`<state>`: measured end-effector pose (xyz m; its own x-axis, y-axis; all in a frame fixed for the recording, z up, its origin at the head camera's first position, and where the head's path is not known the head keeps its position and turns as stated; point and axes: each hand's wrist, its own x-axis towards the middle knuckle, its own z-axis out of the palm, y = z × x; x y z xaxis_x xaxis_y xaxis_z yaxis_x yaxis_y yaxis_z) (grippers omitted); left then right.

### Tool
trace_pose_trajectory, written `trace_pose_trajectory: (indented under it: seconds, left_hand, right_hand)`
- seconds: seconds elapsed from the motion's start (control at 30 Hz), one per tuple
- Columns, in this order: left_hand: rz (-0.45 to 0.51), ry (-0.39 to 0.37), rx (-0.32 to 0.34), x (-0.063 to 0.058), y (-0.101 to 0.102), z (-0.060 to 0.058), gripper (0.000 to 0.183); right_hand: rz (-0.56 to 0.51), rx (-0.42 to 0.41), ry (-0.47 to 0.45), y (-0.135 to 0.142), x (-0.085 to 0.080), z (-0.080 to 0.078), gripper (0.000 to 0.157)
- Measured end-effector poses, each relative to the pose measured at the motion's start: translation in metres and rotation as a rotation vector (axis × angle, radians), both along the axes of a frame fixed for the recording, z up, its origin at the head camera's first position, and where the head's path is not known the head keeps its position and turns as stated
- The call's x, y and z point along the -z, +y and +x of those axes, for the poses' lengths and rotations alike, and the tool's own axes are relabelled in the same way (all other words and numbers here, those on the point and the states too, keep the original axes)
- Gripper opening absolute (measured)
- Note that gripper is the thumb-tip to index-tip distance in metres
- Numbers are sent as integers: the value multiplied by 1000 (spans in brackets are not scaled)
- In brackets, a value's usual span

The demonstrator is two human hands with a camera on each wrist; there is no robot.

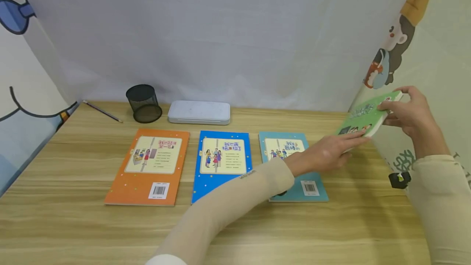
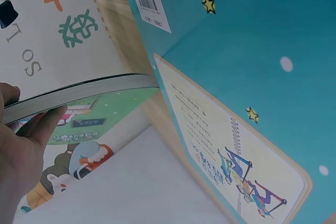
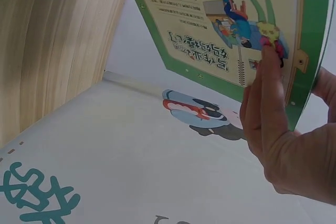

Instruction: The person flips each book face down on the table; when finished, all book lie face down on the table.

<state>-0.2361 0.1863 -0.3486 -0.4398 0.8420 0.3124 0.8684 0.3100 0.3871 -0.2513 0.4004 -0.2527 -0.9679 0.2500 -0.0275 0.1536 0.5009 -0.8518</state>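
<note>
Above the table's right end, both hands hold a green book (image 1: 362, 113), tilted with its illustrated front cover facing up. My left hand (image 1: 331, 152) pinches its near edge, and the left wrist view shows the page block between thumb and fingers (image 2: 50, 124). At the far right edge my right hand (image 1: 413, 111) grips it, thumb on the front cover. In the right wrist view the right fingers (image 3: 270, 87) lie against the printed back cover. Below the left forearm, a teal book (image 1: 316, 187) lies back cover up, partly hidden by that arm.
A blue book (image 1: 202, 183) and an orange book (image 1: 132, 183) lie left of the teal one on the wooden table (image 1: 66, 224). Behind them are a white case (image 1: 198, 111), a black mesh pen holder (image 1: 141, 99) and a pencil (image 1: 103, 111). Printed curtains (image 1: 441, 72) flank the table.
</note>
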Motion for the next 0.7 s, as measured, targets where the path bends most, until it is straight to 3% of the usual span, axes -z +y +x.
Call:
trace_pose_trajectory:
  seconds: [0.23,0.5,0.7]
  left_hand:
    - [81,-37,8,-1,-4,-5,60]
    - [149,-35,-21,3,-9,-5,61]
    - [254,-79,-22,7,-10,-5,58]
  right_hand:
    - [-2,-40,-25,3,2,-1,69]
    - [-71,-51,-38,0,2,-1,78]
    - [-115,-67,-59,-2,7,-1,92]
